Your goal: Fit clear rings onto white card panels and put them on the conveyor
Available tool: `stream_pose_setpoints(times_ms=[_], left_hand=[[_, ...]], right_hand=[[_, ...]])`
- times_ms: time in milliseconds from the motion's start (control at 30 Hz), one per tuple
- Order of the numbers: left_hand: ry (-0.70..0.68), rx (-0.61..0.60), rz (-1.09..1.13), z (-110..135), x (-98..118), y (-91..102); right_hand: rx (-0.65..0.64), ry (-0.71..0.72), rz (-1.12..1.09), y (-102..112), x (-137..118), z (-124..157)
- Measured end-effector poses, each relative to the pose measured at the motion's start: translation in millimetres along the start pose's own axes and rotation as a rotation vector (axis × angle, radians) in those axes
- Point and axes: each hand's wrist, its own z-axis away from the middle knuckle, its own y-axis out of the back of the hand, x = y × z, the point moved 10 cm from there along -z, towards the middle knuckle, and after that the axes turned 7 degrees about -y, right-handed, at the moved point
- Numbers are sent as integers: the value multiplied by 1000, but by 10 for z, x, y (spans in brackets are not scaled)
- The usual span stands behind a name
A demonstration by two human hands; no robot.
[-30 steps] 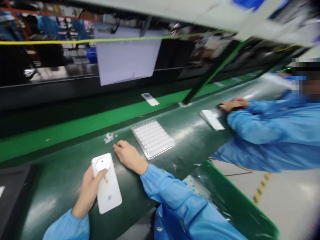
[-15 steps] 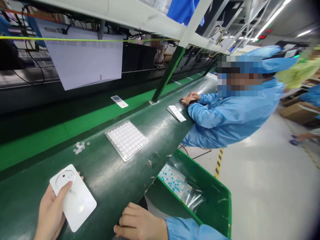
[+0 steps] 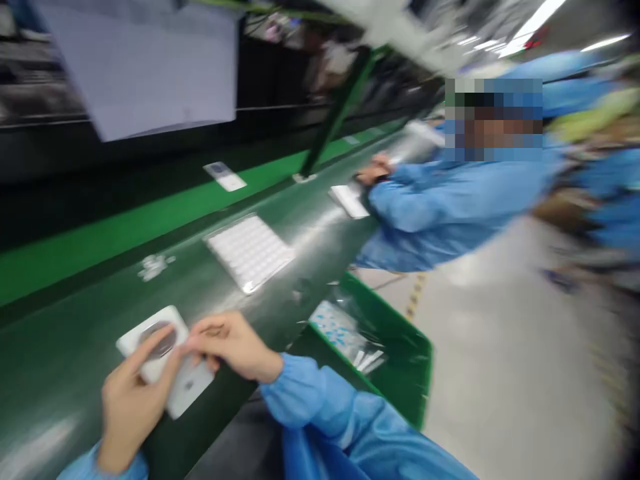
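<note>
The white plastic casing (image 3: 193,390) is sitting in the closed grip of the left hand (image 3: 133,407), above the green surface (image 3: 65,373), its round-disc end pointing up-left and its long axis slanting toward the far edge. The right hand (image 3: 233,347) is now reaching across onto it, though blur leaves that grip's firmness uncertain.

Nothing legible in this frame, motion blur is too heavy. White plastic panel (image 3: 150,327) has a small dark mark (image 3: 189,385), possibly a logo, unreadable. Hanging white sheet (image 3: 140,67) and small white card (image 3: 225,177) show no readable text either.
</note>
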Motion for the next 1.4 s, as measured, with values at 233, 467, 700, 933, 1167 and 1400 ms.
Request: stream_pose_setpoints(times_ms=[233, 467, 700, 933, 1167, 1400], left_hand=[[-258, -142, -151, -49, -67, -70], [-299, -138, -112, -19, 0, -51], [-264, -225, -86, -49, -50, -117], [-188, -204, -96, -32, -157, -121], [-157, -193, -33, -23, -177, -121], [-199, -198, -81, -80, -59, -114]], right_hand=[[-38, -53, -30, -95, 68, -56], [6, -26, 238, -25, 10, -8], [-53, 43, 465, -69, -252, -32], [29, 122, 496, -9, -322, -81], [48, 154, 535, -20, -253, -120], [29, 153, 555, -38, -249, -73]])
